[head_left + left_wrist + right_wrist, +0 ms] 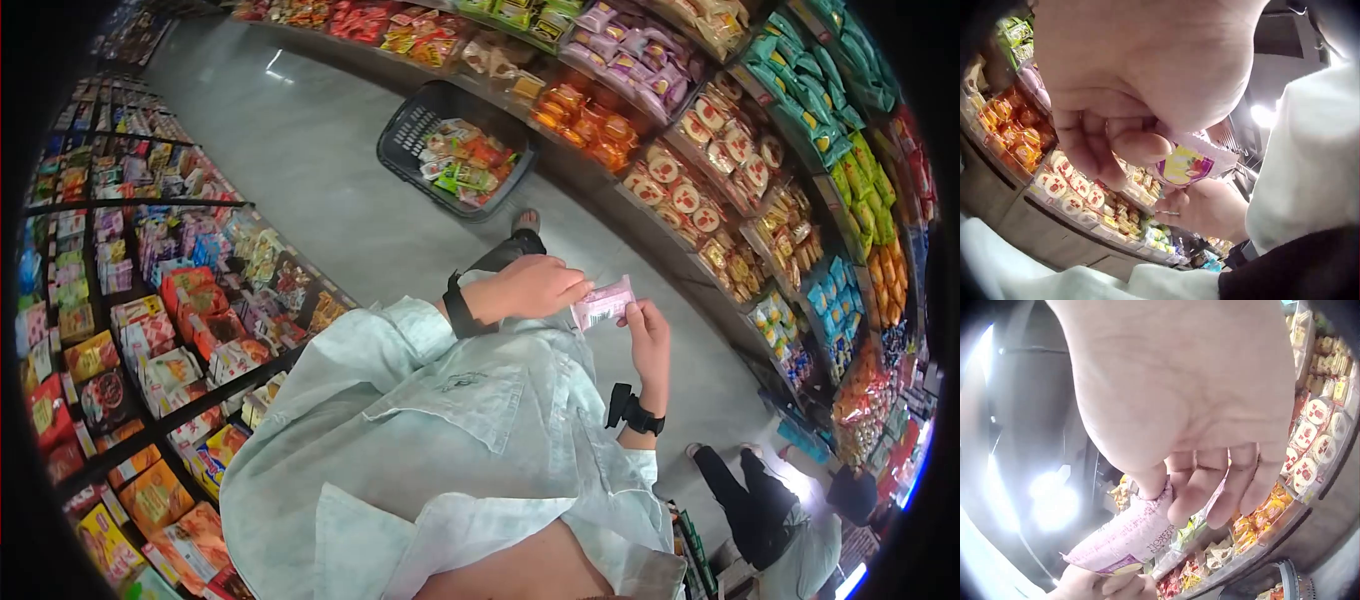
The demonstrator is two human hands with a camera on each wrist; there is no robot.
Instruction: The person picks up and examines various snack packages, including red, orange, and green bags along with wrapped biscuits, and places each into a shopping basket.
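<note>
Between my two hands is a small pink-and-white snack packet (604, 304) with a barcode on the side facing up. My left hand (532, 287) pinches its left end between thumb and curled fingers. The right hand (650, 338) grips the opposite end with its thumb and fingertips. In the left wrist view the packet (1186, 165) shows a purple-and-yellow label. Its plump pink side (1129, 534) with printed text faces the right wrist camera, and the right thumb presses on its upper end. Both hands are held in front of the shirt.
On the floor ahead stands a dark grey shopping basket (400, 150) holding several snack packets. Shelves of bagged snacks (685, 190) curve along the right, with more packaged goods (170, 350) on the left. Another person (770, 510) is at the lower right.
</note>
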